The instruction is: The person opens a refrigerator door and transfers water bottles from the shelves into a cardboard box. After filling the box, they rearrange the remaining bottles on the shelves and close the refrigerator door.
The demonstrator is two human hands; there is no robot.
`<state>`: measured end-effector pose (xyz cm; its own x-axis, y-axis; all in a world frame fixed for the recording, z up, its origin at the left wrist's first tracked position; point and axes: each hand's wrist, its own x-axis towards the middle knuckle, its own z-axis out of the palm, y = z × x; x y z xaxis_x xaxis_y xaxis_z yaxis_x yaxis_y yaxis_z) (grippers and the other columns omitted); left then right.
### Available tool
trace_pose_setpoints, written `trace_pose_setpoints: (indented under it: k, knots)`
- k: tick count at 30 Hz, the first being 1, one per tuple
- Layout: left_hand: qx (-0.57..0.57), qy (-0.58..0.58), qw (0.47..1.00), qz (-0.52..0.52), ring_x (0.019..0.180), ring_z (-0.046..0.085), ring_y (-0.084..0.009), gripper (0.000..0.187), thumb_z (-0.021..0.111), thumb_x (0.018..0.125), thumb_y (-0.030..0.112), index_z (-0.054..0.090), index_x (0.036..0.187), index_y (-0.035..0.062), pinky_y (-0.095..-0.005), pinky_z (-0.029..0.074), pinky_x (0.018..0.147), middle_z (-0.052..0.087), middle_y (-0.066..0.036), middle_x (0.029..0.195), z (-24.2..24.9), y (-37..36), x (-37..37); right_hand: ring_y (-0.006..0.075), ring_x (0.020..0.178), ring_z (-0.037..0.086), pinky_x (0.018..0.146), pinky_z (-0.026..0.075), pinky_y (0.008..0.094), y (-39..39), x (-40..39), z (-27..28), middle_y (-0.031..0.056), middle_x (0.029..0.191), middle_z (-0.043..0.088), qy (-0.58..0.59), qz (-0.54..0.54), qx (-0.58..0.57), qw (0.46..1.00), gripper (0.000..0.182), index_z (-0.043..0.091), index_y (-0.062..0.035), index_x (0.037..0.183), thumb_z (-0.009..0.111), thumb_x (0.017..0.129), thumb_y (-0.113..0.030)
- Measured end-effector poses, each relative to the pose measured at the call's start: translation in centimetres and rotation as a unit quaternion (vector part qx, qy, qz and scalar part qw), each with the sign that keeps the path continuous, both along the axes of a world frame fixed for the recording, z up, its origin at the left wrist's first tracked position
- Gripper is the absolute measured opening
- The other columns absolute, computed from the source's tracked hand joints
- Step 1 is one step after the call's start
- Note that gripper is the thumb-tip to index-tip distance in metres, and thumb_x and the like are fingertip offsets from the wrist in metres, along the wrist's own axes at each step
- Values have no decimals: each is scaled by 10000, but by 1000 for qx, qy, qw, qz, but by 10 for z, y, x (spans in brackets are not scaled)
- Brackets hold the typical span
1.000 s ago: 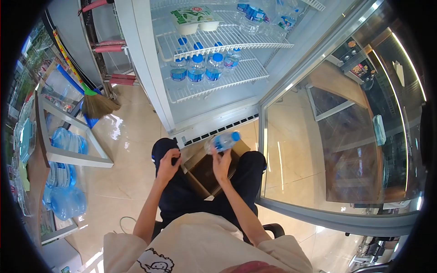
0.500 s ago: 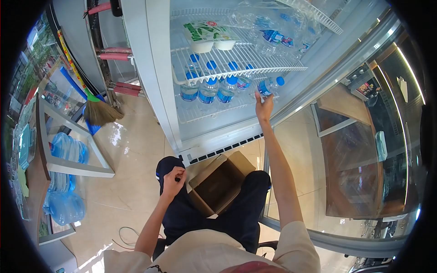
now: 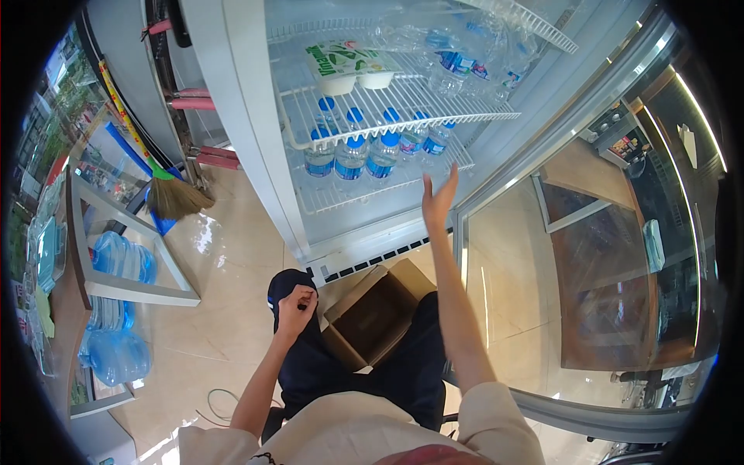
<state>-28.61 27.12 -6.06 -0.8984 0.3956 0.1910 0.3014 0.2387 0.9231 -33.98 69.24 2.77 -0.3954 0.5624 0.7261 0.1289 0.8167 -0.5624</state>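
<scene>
My right hand [image 3: 439,199] is open with its fingers apart, just in front of the lower shelf of an open fridge. Nearest to it, a small water bottle [image 3: 436,140] with a blue cap stands at the right end of a group of several bottles [image 3: 351,158]. My left hand [image 3: 297,308] rests on my knee with its fingers curled closed; whatever it may hold is too small to make out. Between my legs sits an open cardboard box [image 3: 372,315], its inside dark.
White packs of cups [image 3: 349,68] and plastic-wrapped bottles [image 3: 457,62] lie on the upper wire shelf. The glass door [image 3: 504,271] stands open at the right. At the left are a broom [image 3: 177,197], large blue water jugs [image 3: 116,356] and a table.
My right hand has let go of the bottle, which now stands upright on the lower shelf, and has drawn back slightly down and left. The left hand stays on the knee.
</scene>
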Motion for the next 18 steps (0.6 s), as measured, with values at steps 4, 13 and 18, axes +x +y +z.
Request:
trace_pose_setpoints:
  k: [4, 13, 18]
  knots:
    - [5, 12, 1000, 3, 697, 740, -161, 105, 737, 891, 23, 654, 955, 26, -275, 576, 650, 736, -98, 799, 3, 2, -1, 441, 1299, 468, 1117, 358, 505, -100, 125, -73, 274, 1404, 480, -101, 10, -128, 987, 547, 409, 53, 1434, 659, 976, -112]
    - [-12, 46, 998, -31, 684, 739, -160, 100, 722, 901, 9, 641, 959, 20, -274, 578, 642, 735, -98, 773, 10, 9, 7, 407, 1028, 679, 928, 528, 482, -301, 308, -164, 248, 1128, 703, -381, 248, -202, 867, 626, 497, -41, 1386, 783, 844, -167]
    - [-6, 44, 997, -65, 696, 743, -187, 93, 714, 901, 2, 632, 943, 11, -288, 574, 641, 729, -109, 784, 15, 11, 30, 398, 1058, 686, 993, 488, 488, -298, 311, -165, 252, 1101, 716, -515, 268, -116, 806, 748, 421, -68, 1521, 750, 864, -207]
